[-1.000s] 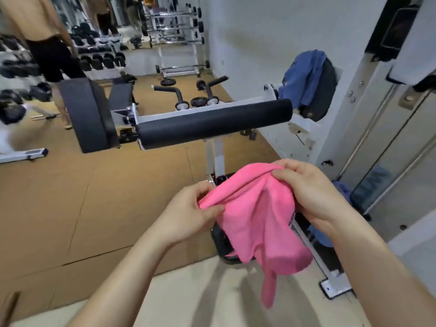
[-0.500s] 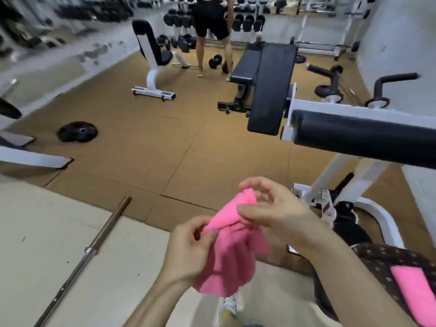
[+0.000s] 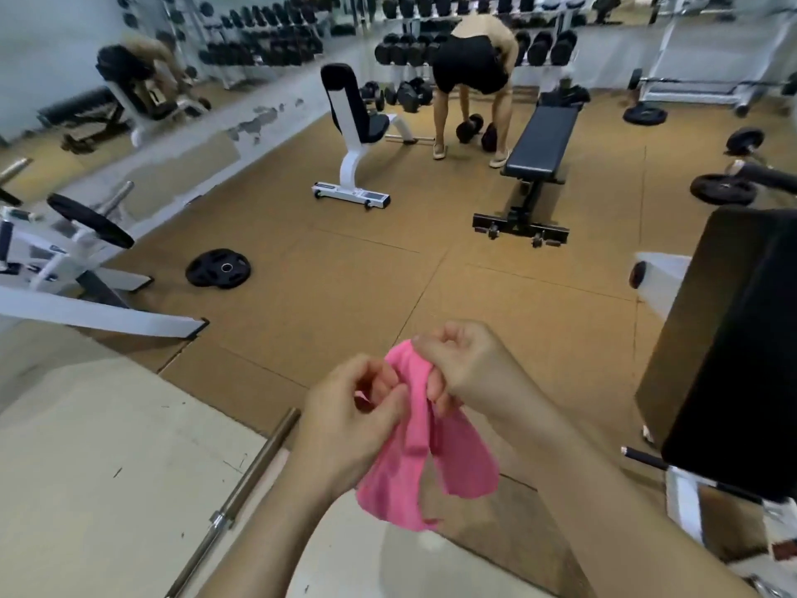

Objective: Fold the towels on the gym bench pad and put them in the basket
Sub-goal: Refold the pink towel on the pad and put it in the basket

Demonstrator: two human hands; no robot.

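Note:
A pink towel (image 3: 425, 463) hangs bunched between both of my hands in front of me, above the floor. My left hand (image 3: 349, 420) pinches its upper left part with thumb and fingers. My right hand (image 3: 461, 364) grips the top fold, fingers curled over it. Two loose ends of the towel dangle below. A black gym bench pad (image 3: 729, 351) stands at the right edge, apart from my hands. No basket is in view.
A steel barbell (image 3: 241, 498) lies on the pale floor at lower left. A weight plate (image 3: 218, 268) rests on the brown mat. Ahead stand a white seat bench (image 3: 358, 135) and a flat black bench (image 3: 539, 144). A person (image 3: 472, 79) bends over dumbbells.
The view has swung left, away from the roller-pad machine and toward the open gym floor. My hands have drawn together and the towel is more bunched up than before.

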